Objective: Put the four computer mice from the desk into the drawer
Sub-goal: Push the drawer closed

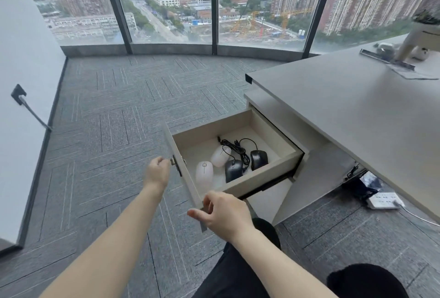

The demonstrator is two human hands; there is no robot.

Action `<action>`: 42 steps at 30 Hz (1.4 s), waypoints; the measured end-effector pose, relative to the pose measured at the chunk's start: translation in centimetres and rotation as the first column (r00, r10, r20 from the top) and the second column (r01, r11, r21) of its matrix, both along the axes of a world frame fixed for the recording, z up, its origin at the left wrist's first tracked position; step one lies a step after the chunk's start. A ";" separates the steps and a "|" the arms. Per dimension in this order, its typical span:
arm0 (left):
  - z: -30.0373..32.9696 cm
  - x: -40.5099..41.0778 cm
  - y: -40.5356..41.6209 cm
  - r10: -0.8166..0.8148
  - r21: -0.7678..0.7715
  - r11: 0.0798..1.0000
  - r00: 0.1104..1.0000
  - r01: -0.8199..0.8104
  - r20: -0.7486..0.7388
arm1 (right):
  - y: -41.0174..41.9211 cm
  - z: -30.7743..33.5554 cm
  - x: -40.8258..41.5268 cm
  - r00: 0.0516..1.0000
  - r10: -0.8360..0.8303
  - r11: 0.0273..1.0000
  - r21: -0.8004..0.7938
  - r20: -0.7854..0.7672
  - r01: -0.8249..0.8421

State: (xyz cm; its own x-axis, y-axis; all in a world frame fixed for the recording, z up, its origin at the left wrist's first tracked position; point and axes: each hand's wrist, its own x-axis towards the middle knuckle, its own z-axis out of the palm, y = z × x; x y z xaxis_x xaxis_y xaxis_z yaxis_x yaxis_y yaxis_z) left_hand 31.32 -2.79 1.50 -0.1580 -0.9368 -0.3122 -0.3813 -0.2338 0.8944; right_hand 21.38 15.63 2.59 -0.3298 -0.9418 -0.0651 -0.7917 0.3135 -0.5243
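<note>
Both hands reaching from lower frame to the open drawer (240,185) front: left hand (157,173) pinching its key (173,161), right hand (222,214) curled on the corner, four mice inside (two pale (204,174), two black (233,170)).

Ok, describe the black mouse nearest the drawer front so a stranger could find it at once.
Find the grey desk; under its edge an open drawer holds four mice. The target black mouse lies toward the near side wall, between a pale mouse and another black mouse, which sits farther back.
</note>
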 end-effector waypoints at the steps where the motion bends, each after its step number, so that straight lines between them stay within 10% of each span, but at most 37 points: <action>1: -0.4 0.0 0.6 0.002 0.088 0.996 0.996 0.007 -0.093 | 0.1 -0.4 0.4 1.000 0.000 1.000 0.013 -0.014 0.000; 6: -0.9 -1.0 3.2 -0.007 0.232 0.968 0.931 0.098 -0.365 | -0.1 -1.8 0.8 0.998 -0.058 0.998 -0.013 -0.034 0.057; 20: -0.5 -11.2 4.1 -0.182 0.244 0.928 0.914 0.282 -0.363 | 1.9 -2.4 -7.7 0.929 -0.371 0.929 -0.001 0.010 0.371; 33: -0.3 -24.4 5.4 -0.243 0.330 0.856 0.872 0.399 -0.425 | 4.3 -4.1 -17.6 0.606 -0.788 0.613 0.042 0.109 0.789; 42: -0.7 -29.3 6.0 -0.234 0.356 0.826 0.841 0.437 -0.488 | 4.0 -4.8 -22.4 0.541 -0.804 0.568 0.049 0.246 0.822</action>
